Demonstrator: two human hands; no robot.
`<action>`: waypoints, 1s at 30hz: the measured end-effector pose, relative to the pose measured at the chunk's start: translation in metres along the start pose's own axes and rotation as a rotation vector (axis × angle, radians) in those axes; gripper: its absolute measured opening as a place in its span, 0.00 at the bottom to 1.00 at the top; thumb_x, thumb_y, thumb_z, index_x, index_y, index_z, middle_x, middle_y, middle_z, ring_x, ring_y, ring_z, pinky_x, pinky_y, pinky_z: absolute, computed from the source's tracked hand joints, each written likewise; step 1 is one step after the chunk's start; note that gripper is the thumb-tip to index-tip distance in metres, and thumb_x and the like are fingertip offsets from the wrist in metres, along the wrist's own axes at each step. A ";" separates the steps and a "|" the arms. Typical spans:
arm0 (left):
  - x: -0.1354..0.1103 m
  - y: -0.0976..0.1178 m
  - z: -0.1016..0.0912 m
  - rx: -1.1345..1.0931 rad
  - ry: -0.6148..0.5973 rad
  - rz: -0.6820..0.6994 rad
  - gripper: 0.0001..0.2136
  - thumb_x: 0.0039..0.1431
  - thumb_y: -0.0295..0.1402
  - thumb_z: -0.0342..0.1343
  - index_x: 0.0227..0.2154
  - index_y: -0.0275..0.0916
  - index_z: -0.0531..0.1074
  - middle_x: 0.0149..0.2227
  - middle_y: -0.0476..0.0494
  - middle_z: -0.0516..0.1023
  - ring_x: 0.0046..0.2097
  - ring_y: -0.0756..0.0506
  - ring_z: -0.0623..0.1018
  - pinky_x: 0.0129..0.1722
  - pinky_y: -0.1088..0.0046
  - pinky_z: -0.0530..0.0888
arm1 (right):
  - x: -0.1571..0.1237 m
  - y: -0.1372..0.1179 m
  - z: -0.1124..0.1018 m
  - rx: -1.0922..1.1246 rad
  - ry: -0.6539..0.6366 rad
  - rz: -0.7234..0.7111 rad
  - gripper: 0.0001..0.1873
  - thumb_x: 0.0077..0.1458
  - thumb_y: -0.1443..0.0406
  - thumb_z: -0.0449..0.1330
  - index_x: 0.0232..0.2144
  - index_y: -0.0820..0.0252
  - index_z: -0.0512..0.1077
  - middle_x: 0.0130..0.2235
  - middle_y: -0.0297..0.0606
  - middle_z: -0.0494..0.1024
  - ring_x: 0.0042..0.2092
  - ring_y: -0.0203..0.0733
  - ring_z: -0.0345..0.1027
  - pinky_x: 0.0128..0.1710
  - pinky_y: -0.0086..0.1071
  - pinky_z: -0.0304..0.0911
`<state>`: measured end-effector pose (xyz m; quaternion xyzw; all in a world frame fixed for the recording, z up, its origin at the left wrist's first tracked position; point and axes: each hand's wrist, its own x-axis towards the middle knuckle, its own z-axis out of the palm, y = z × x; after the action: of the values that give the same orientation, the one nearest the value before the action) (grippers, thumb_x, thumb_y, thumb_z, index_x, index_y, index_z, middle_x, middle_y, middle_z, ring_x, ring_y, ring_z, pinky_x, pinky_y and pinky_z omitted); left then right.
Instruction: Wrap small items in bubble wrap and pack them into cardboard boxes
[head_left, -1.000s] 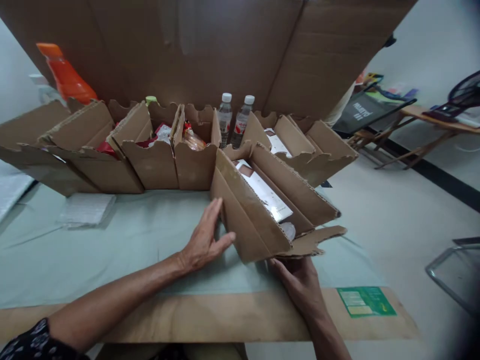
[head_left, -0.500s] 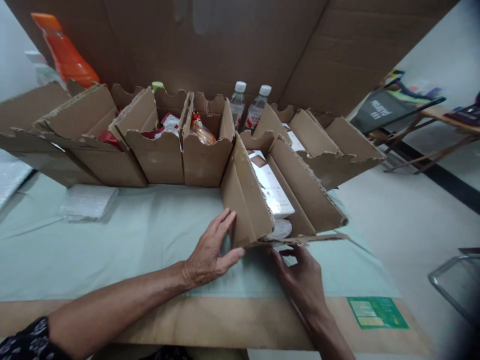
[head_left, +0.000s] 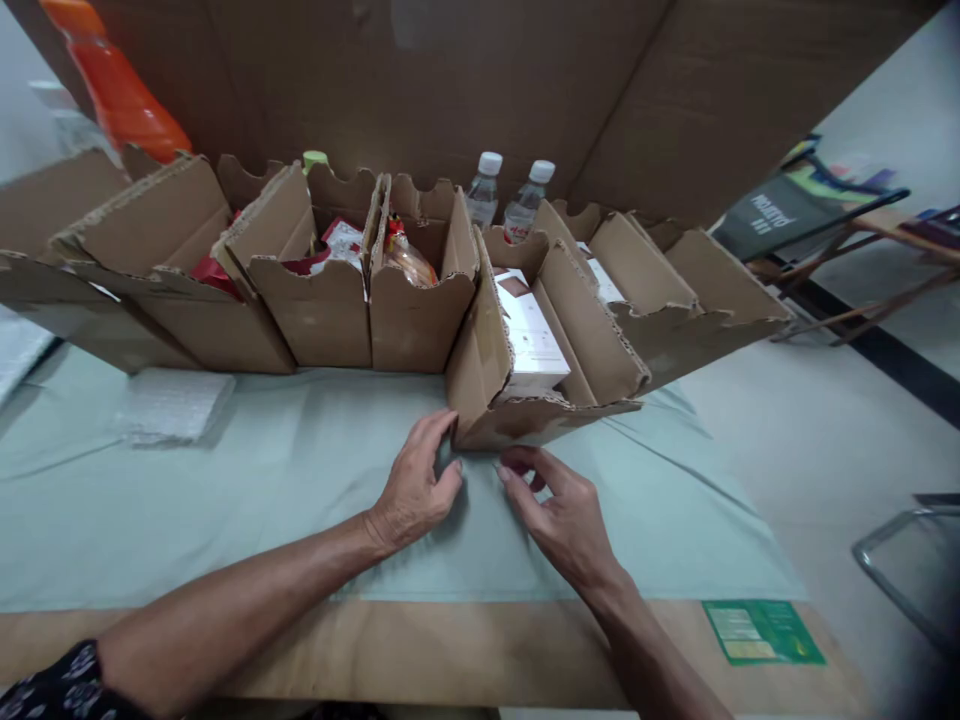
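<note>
An open cardboard bin [head_left: 544, 425] stands on the pale green cloth [head_left: 285, 510], holding a white box [head_left: 531, 345]. At the bin's front left corner is my left hand [head_left: 416, 485], fingers stretched out and fingertips against the cardboard, thumb apart. Just in front of the bin's lower front edge is my right hand [head_left: 559, 510]. Its fingers are curled, with thumb and forefinger brought together in a pinch; what they hold, if anything, is too small to make out.
Several cardboard bins [head_left: 315, 315] with packaged goods line the back. Two clear bottles [head_left: 525, 200] and a tilted orange bottle [head_left: 124, 95] stand behind them. Folded bubble wrap [head_left: 176, 405] lies left. A green card [head_left: 763, 632] lies on the wooden edge [head_left: 420, 650].
The bin with the white box has moved back, away from me, close against the rear row. My right hand has come out from under its front edge and shifted left.
</note>
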<state>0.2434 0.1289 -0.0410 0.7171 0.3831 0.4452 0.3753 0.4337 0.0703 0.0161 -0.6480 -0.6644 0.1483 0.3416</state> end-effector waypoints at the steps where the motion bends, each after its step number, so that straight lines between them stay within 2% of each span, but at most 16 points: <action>1: -0.001 0.001 0.000 0.023 -0.015 0.005 0.29 0.57 0.25 0.54 0.63 0.36 0.64 0.61 0.31 0.72 0.63 0.37 0.72 0.64 0.51 0.71 | 0.002 -0.002 0.002 0.014 0.014 -0.027 0.12 0.62 0.58 0.59 0.40 0.57 0.78 0.37 0.40 0.84 0.35 0.43 0.77 0.33 0.33 0.70; 5: -0.003 0.002 0.001 0.096 -0.065 -0.002 0.31 0.57 0.25 0.53 0.66 0.36 0.61 0.64 0.31 0.70 0.65 0.35 0.71 0.67 0.49 0.68 | 0.027 0.001 0.010 -0.024 0.017 -0.051 0.21 0.61 0.60 0.58 0.54 0.59 0.74 0.49 0.47 0.82 0.45 0.48 0.78 0.38 0.38 0.74; 8: -0.004 0.002 0.002 0.102 -0.086 0.006 0.32 0.57 0.25 0.53 0.66 0.36 0.61 0.64 0.31 0.70 0.66 0.35 0.70 0.67 0.48 0.68 | 0.053 0.010 0.018 -0.047 -0.034 -0.025 0.29 0.60 0.59 0.58 0.62 0.61 0.69 0.54 0.51 0.80 0.44 0.49 0.78 0.38 0.40 0.74; 11: -0.004 0.003 0.003 0.097 -0.081 0.011 0.32 0.57 0.25 0.52 0.66 0.36 0.61 0.64 0.31 0.71 0.66 0.35 0.71 0.67 0.48 0.68 | 0.072 0.018 0.023 -0.066 -0.047 0.011 0.32 0.57 0.58 0.60 0.62 0.63 0.68 0.51 0.50 0.82 0.38 0.47 0.78 0.42 0.43 0.74; 13: -0.004 0.003 0.005 0.098 -0.075 0.006 0.32 0.57 0.24 0.52 0.66 0.38 0.61 0.63 0.33 0.71 0.65 0.36 0.71 0.66 0.48 0.69 | 0.076 0.016 0.020 -0.062 -0.020 0.023 0.28 0.57 0.59 0.59 0.59 0.63 0.71 0.48 0.49 0.83 0.36 0.46 0.77 0.42 0.43 0.74; 16: -0.005 0.002 0.007 0.099 -0.069 0.010 0.31 0.56 0.24 0.52 0.65 0.39 0.62 0.62 0.33 0.73 0.63 0.35 0.72 0.65 0.48 0.70 | 0.076 -0.006 0.007 -0.002 0.054 -0.036 0.19 0.61 0.59 0.58 0.51 0.60 0.76 0.43 0.44 0.85 0.35 0.42 0.76 0.39 0.37 0.73; 18: -0.005 0.000 0.007 0.092 -0.071 0.038 0.31 0.56 0.25 0.52 0.65 0.39 0.62 0.62 0.33 0.73 0.63 0.35 0.72 0.64 0.47 0.71 | 0.081 -0.033 -0.002 0.029 0.110 -0.129 0.18 0.64 0.59 0.57 0.52 0.58 0.76 0.40 0.40 0.84 0.34 0.39 0.76 0.38 0.34 0.72; 20: -0.006 -0.002 0.008 0.084 -0.079 0.061 0.31 0.56 0.26 0.53 0.65 0.39 0.62 0.62 0.33 0.72 0.62 0.34 0.72 0.64 0.46 0.70 | 0.097 -0.063 -0.005 0.013 0.125 -0.217 0.23 0.64 0.61 0.57 0.60 0.56 0.71 0.38 0.36 0.83 0.34 0.39 0.75 0.39 0.33 0.72; 23: -0.004 -0.004 0.009 0.030 -0.070 0.031 0.30 0.54 0.26 0.54 0.63 0.38 0.64 0.61 0.33 0.73 0.62 0.34 0.72 0.65 0.44 0.69 | 0.136 -0.100 0.004 -0.112 0.037 -0.266 0.33 0.63 0.64 0.57 0.68 0.56 0.61 0.36 0.36 0.83 0.34 0.43 0.75 0.43 0.38 0.71; 25: -0.001 -0.004 0.009 -0.029 -0.035 -0.012 0.29 0.52 0.26 0.55 0.60 0.40 0.68 0.60 0.35 0.74 0.62 0.34 0.72 0.66 0.44 0.67 | 0.161 -0.114 0.014 -0.244 -0.024 -0.222 0.29 0.62 0.66 0.56 0.65 0.59 0.66 0.35 0.40 0.83 0.36 0.47 0.76 0.44 0.41 0.70; 27: 0.004 -0.003 0.007 -0.065 0.014 -0.055 0.27 0.52 0.26 0.55 0.57 0.41 0.69 0.58 0.36 0.75 0.62 0.35 0.72 0.65 0.46 0.68 | 0.175 -0.122 0.022 -0.363 -0.047 -0.153 0.21 0.63 0.67 0.55 0.56 0.61 0.74 0.37 0.45 0.83 0.39 0.50 0.77 0.44 0.41 0.69; 30: 0.005 0.002 -0.004 -0.073 0.112 -0.129 0.25 0.53 0.25 0.54 0.56 0.40 0.69 0.56 0.36 0.75 0.60 0.36 0.74 0.61 0.48 0.72 | 0.159 -0.126 0.022 -0.430 -0.028 -0.109 0.16 0.64 0.67 0.53 0.48 0.60 0.77 0.38 0.47 0.84 0.41 0.52 0.78 0.41 0.38 0.66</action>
<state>0.2417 0.1336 -0.0363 0.6508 0.4324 0.4731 0.4070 0.3360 0.2142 0.1226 -0.6669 -0.7194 -0.0065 0.1941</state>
